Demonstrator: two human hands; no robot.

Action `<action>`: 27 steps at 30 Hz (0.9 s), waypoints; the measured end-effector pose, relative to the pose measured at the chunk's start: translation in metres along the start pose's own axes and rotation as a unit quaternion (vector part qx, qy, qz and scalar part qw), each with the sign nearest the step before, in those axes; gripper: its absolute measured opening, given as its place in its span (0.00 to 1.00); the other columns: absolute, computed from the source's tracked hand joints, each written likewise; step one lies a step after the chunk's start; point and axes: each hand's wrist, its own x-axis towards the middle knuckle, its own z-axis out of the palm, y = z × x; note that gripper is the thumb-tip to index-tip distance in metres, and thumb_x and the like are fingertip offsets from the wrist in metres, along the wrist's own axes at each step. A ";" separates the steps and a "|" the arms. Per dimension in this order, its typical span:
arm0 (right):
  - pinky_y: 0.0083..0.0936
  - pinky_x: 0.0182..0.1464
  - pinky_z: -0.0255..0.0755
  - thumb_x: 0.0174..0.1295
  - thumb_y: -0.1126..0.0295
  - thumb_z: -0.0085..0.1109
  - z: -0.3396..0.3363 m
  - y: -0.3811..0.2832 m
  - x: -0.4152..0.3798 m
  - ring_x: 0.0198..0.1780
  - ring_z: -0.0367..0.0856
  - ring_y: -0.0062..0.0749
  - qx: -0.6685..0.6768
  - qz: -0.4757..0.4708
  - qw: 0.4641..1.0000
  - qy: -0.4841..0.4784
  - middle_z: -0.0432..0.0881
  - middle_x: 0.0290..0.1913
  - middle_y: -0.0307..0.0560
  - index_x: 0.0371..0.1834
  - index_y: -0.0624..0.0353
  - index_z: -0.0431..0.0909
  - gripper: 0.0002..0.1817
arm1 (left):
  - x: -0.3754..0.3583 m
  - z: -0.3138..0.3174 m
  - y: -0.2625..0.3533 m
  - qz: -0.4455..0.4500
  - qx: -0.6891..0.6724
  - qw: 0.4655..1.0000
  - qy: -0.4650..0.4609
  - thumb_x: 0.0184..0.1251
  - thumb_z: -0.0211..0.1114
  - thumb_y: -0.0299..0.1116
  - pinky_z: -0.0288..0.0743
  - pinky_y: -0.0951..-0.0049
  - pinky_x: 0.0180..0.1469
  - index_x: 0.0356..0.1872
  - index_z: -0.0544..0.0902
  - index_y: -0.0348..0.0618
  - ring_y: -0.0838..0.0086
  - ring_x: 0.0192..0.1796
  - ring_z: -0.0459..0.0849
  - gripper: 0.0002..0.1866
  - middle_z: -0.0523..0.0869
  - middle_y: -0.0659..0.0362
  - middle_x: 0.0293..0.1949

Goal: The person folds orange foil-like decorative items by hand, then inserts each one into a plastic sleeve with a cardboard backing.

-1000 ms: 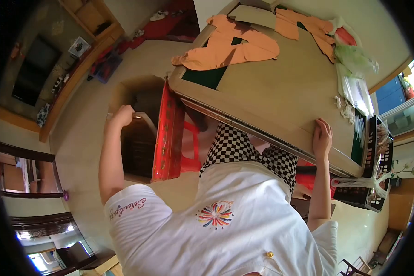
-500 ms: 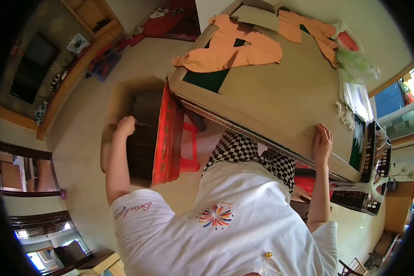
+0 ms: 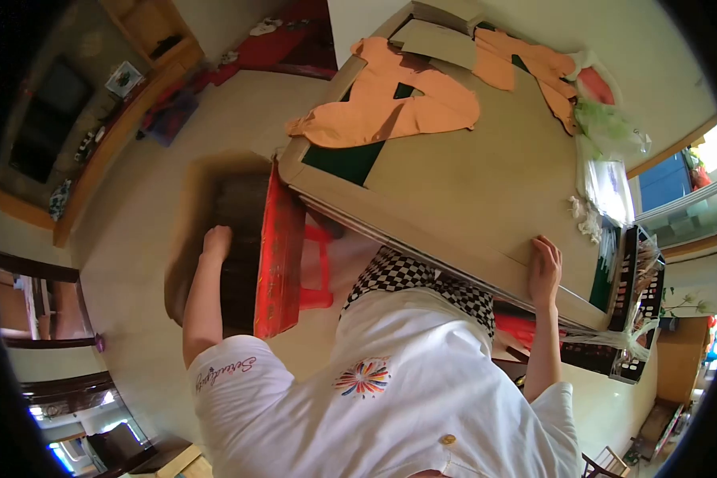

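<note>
My left hand (image 3: 217,240) is over the open cardboard box (image 3: 190,191), its fingers curled closed. What it holds, if anything, cannot be made out. Dark brown flat pieces (image 3: 243,207) fill the inside of the box, blurred. A red printed panel (image 3: 280,263) forms the box side nearest the table. Resting on the edge of the brown-covered table (image 3: 486,175), my right hand (image 3: 545,271) has its fingers apart and holds nothing.
Orange cut-out sheets (image 3: 390,103) and grey-brown card (image 3: 434,41) lie at the table's far side. Plastic bags (image 3: 609,127) and a black rack (image 3: 637,295) are at the right. A red stool (image 3: 319,279) stands beside the box.
The whole view has shifted, with the table edge and box a little lower and further left. My left hand stays over the box and my right hand stays on the table edge.
</note>
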 end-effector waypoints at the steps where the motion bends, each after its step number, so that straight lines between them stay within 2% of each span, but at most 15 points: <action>1: 0.37 0.60 0.69 0.61 0.79 0.52 -0.001 0.003 0.004 0.57 0.75 0.49 0.009 -0.002 1.000 -0.007 0.80 0.54 0.51 0.48 0.59 0.80 0.13 | 0.009 0.015 -0.002 -0.003 0.006 1.000 -0.003 0.60 0.59 0.23 0.82 0.58 0.47 0.33 0.87 0.40 0.54 0.45 0.87 0.08 0.87 0.45 0.37; 4: 0.36 0.60 0.69 0.61 0.80 0.53 0.000 0.015 0.022 0.57 0.75 0.49 0.022 0.022 1.000 -0.002 0.80 0.54 0.52 0.47 0.59 0.81 0.13 | 0.025 0.024 0.004 0.016 0.011 1.000 0.012 0.61 0.58 0.23 0.82 0.59 0.46 0.33 0.87 0.39 0.55 0.45 0.87 0.08 0.88 0.47 0.38; 8: 0.37 0.60 0.69 0.60 0.79 0.54 0.010 0.027 0.043 0.59 0.75 0.49 0.016 0.041 0.998 0.046 0.78 0.56 0.54 0.50 0.59 0.79 0.15 | 0.037 0.055 -0.004 0.033 0.019 0.998 -0.051 0.63 0.58 0.27 0.83 0.61 0.46 0.35 0.87 0.40 0.57 0.46 0.87 0.09 0.88 0.48 0.40; 10: 0.40 0.64 0.66 0.61 0.78 0.53 0.018 0.047 0.042 0.62 0.72 0.51 -0.017 0.045 0.998 0.050 0.75 0.60 0.55 0.56 0.58 0.76 0.19 | 0.046 0.063 -0.013 0.074 0.106 0.987 -0.098 0.61 0.59 0.26 0.82 0.57 0.45 0.36 0.87 0.41 0.54 0.44 0.87 0.08 0.88 0.46 0.39; 11: 0.40 0.65 0.65 0.61 0.77 0.53 0.019 0.047 0.042 0.63 0.70 0.51 -0.040 0.041 0.997 0.047 0.74 0.61 0.55 0.58 0.57 0.75 0.20 | 0.037 0.056 -0.011 0.006 0.006 1.000 -0.004 0.61 0.58 0.25 0.81 0.56 0.45 0.38 0.86 0.40 0.53 0.44 0.86 0.09 0.87 0.46 0.40; 12: 0.41 0.66 0.64 0.61 0.77 0.53 0.018 0.045 0.040 0.64 0.69 0.51 -0.063 0.040 0.996 0.042 0.73 0.63 0.55 0.59 0.57 0.74 0.21 | 0.019 0.026 -0.009 -0.060 -0.096 0.990 0.086 0.60 0.58 0.23 0.81 0.55 0.45 0.41 0.85 0.40 0.52 0.44 0.86 0.10 0.86 0.45 0.41; 14: 0.43 0.70 0.59 0.62 0.76 0.53 0.014 0.040 0.037 0.68 0.65 0.50 -0.097 0.041 0.994 0.006 0.70 0.66 0.55 0.62 0.57 0.71 0.23 | -0.008 -0.046 0.012 -0.102 -0.134 0.966 0.197 0.62 0.57 0.22 0.79 0.53 0.45 0.44 0.83 0.39 0.51 0.46 0.84 0.11 0.84 0.45 0.44; 17: 0.44 0.71 0.57 0.62 0.74 0.52 0.007 0.035 0.040 0.69 0.64 0.50 -0.117 0.038 0.992 -0.019 0.69 0.66 0.54 0.63 0.54 0.71 0.23 | -0.016 -0.117 0.047 -0.128 -0.265 0.910 0.292 0.65 0.56 0.23 0.77 0.56 0.50 0.46 0.81 0.39 0.53 0.50 0.82 0.11 0.83 0.49 0.48; 20: 0.44 0.72 0.54 0.62 0.74 0.50 0.011 0.035 0.039 0.70 0.63 0.50 -0.122 0.059 0.991 -0.024 0.68 0.67 0.54 0.64 0.52 0.71 0.24 | -0.021 -0.177 0.129 0.037 -0.303 0.870 0.388 0.64 0.58 0.23 0.75 0.59 0.54 0.44 0.81 0.39 0.55 0.52 0.80 0.09 0.83 0.51 0.47; 24: 0.47 0.74 0.50 0.62 0.74 0.49 0.012 0.035 0.034 0.73 0.59 0.49 -0.101 0.072 0.991 -0.043 0.66 0.69 0.54 0.65 0.51 0.70 0.25 | -0.020 -0.197 0.255 0.206 -0.421 0.820 0.329 0.63 0.61 0.23 0.73 0.61 0.58 0.46 0.82 0.39 0.54 0.56 0.79 0.11 0.82 0.50 0.50; 26: 0.48 0.75 0.47 0.62 0.74 0.49 0.017 0.043 0.033 0.74 0.57 0.47 -0.093 0.069 0.993 -0.036 0.64 0.71 0.54 0.65 0.53 0.70 0.25 | -0.026 -0.192 0.314 0.291 -0.411 0.804 0.317 0.63 0.63 0.27 0.67 0.56 0.64 0.52 0.81 0.41 0.52 0.62 0.74 0.15 0.79 0.48 0.57; 27: 0.49 0.74 0.47 0.62 0.74 0.50 0.015 0.040 0.034 0.74 0.57 0.47 -0.110 0.057 0.992 -0.034 0.64 0.71 0.53 0.64 0.53 0.71 0.25 | -0.031 -0.189 0.336 0.302 -0.401 0.806 0.313 0.63 0.63 0.28 0.65 0.54 0.66 0.53 0.80 0.41 0.52 0.64 0.72 0.16 0.78 0.48 0.59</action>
